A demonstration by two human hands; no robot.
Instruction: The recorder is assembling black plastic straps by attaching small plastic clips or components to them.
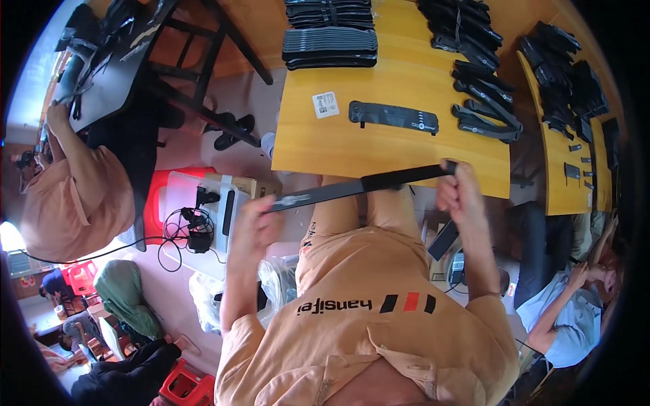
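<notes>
A long flat strap (359, 185), grey toward one end and black toward the other, stretches across in front of me above my lap. My left hand (256, 227) is closed on its grey end. The black end is pinched in my right hand (460, 193), higher up and close to the table's near edge. Beyond them, a wide dark band (394, 118) with a row of small light marks lies flat on the yellow table (379, 154). Beside my right forearm is a dark flat piece (443, 239); I cannot tell whether it joins the strap.
A white printed card (325, 105) lies left of the band. Stacked folded straps (330, 49) stand behind; loose grey straps (486, 116) and a tied bundle (464, 34) lie right. A clear bin with cables (196, 227) stands at my left. People sit on both sides.
</notes>
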